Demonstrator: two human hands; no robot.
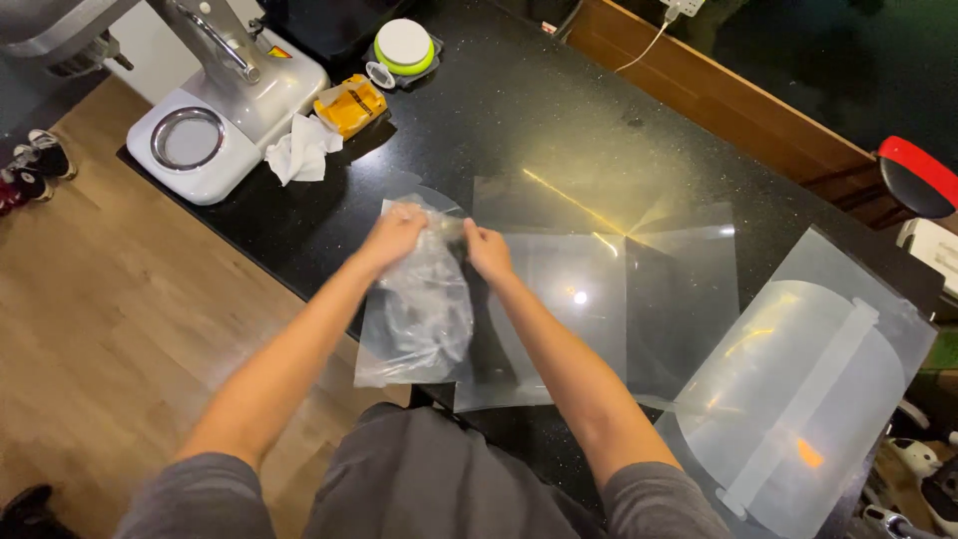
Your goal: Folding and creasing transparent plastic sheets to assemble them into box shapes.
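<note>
My left hand (394, 235) and my right hand (487, 250) both pinch the top edge of a crumpled clear plastic bag (419, 309), which hangs over the front edge of a black speckled counter (519, 110). The hands are close together, a few centimetres apart. Under and to the right of the bag lie several flat clear plastic sheets (619, 289) spread on the counter. A stack of clear curved face-shield sheets with a pale strip (808, 389) lies at the right end.
A white stand machine with a round metal plate (215, 110) sits at the counter's left corner, beside a crumpled white tissue (302, 150), a yellow packet (349, 105) and a green-and-white round box (404, 45). Wooden floor (110, 319) is at left; a red-topped stool (918, 175) at right.
</note>
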